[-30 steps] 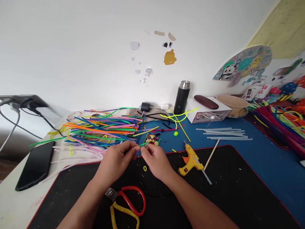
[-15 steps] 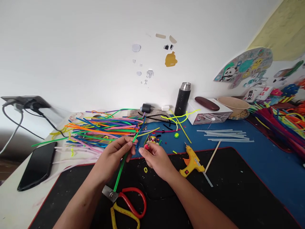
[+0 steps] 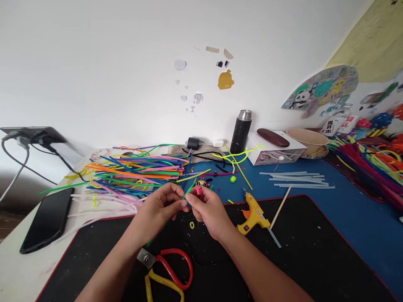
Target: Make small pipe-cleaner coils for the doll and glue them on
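My left hand (image 3: 160, 207) pinches a green pipe cleaner (image 3: 189, 188), whose long end runs down under the hand toward the scissors (image 3: 166, 268). My right hand (image 3: 206, 207) is closed on a small colourful figure with a pink end (image 3: 199, 189), touching the green stem's tip. Both hands meet over the black mat (image 3: 299, 251), fingertips close together. A small yellow ring (image 3: 192, 225) lies on the mat just below them.
A heap of coloured pipe cleaners (image 3: 138, 174) lies behind the left hand. A yellow glue gun (image 3: 253, 214), glue sticks (image 3: 296, 178) and a wooden stick (image 3: 279, 207) are to the right. A phone (image 3: 47, 220) lies at left; a black flask (image 3: 241, 132) stands at the back.
The hands parted, with the green pipe cleaner swung down toward the scissors, then came back together; its tip now meets the figure in the right hand.
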Motion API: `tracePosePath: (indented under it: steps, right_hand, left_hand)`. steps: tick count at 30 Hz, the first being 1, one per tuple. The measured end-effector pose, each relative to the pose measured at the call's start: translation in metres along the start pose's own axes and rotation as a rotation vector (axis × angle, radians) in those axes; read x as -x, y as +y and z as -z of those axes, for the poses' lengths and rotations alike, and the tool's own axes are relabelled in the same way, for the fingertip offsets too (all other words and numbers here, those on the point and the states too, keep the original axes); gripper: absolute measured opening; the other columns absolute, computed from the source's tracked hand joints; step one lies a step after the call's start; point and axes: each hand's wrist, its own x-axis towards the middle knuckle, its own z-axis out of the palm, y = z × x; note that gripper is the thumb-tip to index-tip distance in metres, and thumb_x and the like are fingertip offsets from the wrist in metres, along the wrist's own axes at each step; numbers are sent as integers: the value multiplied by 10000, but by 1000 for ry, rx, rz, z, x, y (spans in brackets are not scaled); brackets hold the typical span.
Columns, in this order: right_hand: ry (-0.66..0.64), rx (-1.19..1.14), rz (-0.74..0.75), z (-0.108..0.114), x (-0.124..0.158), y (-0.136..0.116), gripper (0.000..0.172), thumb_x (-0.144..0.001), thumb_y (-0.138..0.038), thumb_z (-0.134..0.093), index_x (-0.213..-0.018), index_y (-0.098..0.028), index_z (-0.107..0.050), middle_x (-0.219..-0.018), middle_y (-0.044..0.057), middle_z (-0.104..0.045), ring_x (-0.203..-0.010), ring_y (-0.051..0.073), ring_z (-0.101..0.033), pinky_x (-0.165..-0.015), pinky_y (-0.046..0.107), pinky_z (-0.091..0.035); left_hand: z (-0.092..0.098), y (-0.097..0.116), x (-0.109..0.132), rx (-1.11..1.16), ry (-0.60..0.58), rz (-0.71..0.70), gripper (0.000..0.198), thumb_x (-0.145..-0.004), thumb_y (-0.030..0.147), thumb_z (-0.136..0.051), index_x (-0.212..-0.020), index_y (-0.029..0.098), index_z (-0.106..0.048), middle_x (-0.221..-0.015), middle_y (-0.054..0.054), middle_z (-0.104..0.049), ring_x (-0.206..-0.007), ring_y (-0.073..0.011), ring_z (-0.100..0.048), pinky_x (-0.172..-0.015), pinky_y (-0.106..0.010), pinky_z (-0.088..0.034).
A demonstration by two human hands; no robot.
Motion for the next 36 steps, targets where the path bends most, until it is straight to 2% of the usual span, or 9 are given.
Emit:
tracePosePath:
  steps: [5, 9, 11, 17, 23, 26, 31, 36]
  right_hand:
    - [51, 18, 28, 2, 0, -1, 395, -819, -516, -821, -827, -218, -563, -474, -141, -398, -387, 44, -207, -405, 232, -128]
    - [58, 16, 31, 3, 0, -1, 407, -824, -531, -821, -838, -222, -556, -475, -153, -347, -395, 48, -198, -413, 235, -127]
    - [35, 2, 8, 2, 0, -1, 439, -816, -570, -821, -849, -222, -555, -502, -148, -343, -407, 50, -204, -418, 235, -125]
    - [-26, 29, -6, 2, 4, -10, 534, -856, -719, -724, -889, -201, -597, -578, -116, -351, -447, 66, -249, -450, 244, -140]
    - [-51, 120, 12, 4, 4, -7, 613, -878, -807, -635, -727, -221, -531, -540, -108, -298, -453, 79, -216, -460, 262, -149]
    - [15, 251, 65, 5, 3, 0, 582, -935, -741, -604, -677, -243, -449, -556, -93, -295, -477, 98, -236, -479, 279, -180]
    - [141, 559, 208, 5, 2, 4, 473, -1002, -518, -555, -660, -244, -377, -616, -52, -374, -603, 140, -324, -575, 308, -263]
    - [156, 580, 198, 4, 3, 1, 420, -994, -455, -516, -660, -251, -362, -614, -56, -361, -602, 147, -327, -586, 318, -266]
  left_hand:
    - [1, 2, 0, -48, -16, 14, 422, -876, 576, -780, -1020, 200, -653, -789, -34, -765, -733, -191, -674, -587, -256, -483]
    - [3, 4, 0, -119, -31, 48, 450, -819, 619, -806, -905, 187, -710, -746, -52, -771, -699, -202, -670, -599, -272, -478]
    - [4, 5, 0, -126, -6, 42, 451, -806, 626, -808, -875, 189, -724, -702, -41, -753, -662, -195, -652, -593, -274, -467]
    - [8, 7, -1, -164, 178, -56, 407, -856, 602, -763, -824, 197, -731, -678, -22, -709, -637, -173, -603, -610, -270, -441]
    - [8, 7, 0, -168, 168, -50, 414, -867, 606, -751, -857, 194, -727, -704, -26, -714, -658, -178, -611, -620, -268, -448]
    - [7, 6, 1, -177, 154, -60, 382, -890, 578, -735, -878, 196, -721, -696, -16, -702, -660, -175, -608, -628, -266, -452]
    - [5, 4, 3, -257, 154, -85, 317, -936, 521, -686, -886, 209, -711, -699, 3, -681, -651, -175, -618, -630, -266, -454]
    - [2, 3, 6, -462, 156, -136, 275, -988, 479, -636, -906, 230, -717, -740, 7, -698, -692, -183, -633, -654, -264, -448]
